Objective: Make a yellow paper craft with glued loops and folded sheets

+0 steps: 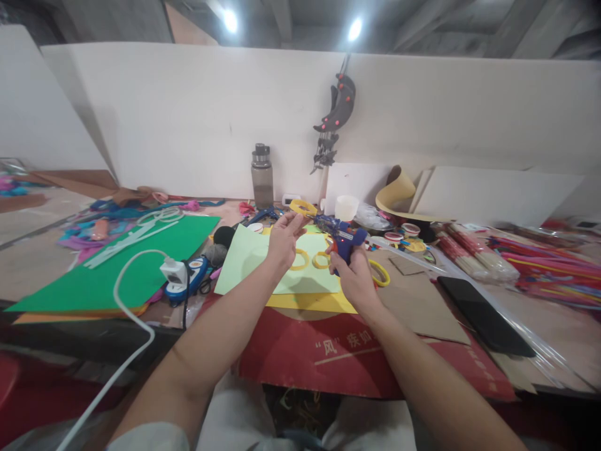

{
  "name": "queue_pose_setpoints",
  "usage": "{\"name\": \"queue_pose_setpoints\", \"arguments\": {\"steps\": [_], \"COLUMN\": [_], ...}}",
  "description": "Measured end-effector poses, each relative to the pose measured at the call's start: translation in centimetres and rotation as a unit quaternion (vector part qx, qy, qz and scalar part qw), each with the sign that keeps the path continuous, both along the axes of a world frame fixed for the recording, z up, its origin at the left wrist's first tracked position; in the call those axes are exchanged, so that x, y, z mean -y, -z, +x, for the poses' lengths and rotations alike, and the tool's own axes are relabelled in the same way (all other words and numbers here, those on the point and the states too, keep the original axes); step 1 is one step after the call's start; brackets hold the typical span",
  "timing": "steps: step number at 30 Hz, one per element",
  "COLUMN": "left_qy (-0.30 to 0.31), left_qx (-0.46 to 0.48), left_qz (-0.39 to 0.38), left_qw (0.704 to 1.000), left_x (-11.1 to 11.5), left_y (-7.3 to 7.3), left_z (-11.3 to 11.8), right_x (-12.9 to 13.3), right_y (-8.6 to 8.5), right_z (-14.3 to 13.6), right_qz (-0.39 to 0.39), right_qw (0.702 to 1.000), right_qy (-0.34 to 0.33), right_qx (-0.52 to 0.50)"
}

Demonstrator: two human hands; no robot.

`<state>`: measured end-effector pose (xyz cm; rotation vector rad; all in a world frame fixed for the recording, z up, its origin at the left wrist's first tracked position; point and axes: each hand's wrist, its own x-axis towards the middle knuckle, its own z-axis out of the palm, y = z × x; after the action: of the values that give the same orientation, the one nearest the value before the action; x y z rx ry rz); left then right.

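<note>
My right hand (354,272) is closed around the handle of a blue hot glue gun (346,241), its nozzle pointing left. With pinched fingers, my left hand (283,241) holds up a yellow ring (303,207) close to the nozzle; whether nozzle and ring touch I cannot tell. Below my hands lies a pale green sheet (248,266) on top of a yellow sheet (305,302). Two more yellow rings, one at the left (300,259) and one at the right (321,260), rest on the pale green sheet. Another yellow ring (381,274) lies beside my right hand.
Green sheets (122,275) and a blue-and-white power strip (188,280) with a white plug lie to the left. A grey bottle (261,178) stands at the back. Cardboard (427,307), a black phone (483,316) and pipe cleaners (549,263) lie at the right.
</note>
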<state>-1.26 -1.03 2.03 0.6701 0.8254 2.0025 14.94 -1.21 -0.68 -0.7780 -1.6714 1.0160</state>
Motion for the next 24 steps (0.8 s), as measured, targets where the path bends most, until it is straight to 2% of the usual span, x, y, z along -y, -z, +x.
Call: {"name": "queue_pose_setpoints", "arguments": {"steps": [8,14,24], "left_qy": [0.021,0.024,0.057], "left_qx": [-0.022,0.033,0.048], "left_qz": [0.004,-0.009,-0.016], "left_qw": [1.0,0.999,0.997], "left_x": [0.0,-0.2,-0.3], "left_y": [0.4,0.3,0.5], "left_z": [0.4,-0.3,-0.1], "right_x": [0.0,0.2,0.0], "right_y": [-0.2,-0.6,0.2], "right_z": [0.0,0.2,0.0], "right_qz": [0.016,0.04,0.041], "right_qw": [0.999,0.997,0.999], "right_qy": [0.03,0.041,0.026], "right_qx": [-0.007,-0.052,0.022]}}
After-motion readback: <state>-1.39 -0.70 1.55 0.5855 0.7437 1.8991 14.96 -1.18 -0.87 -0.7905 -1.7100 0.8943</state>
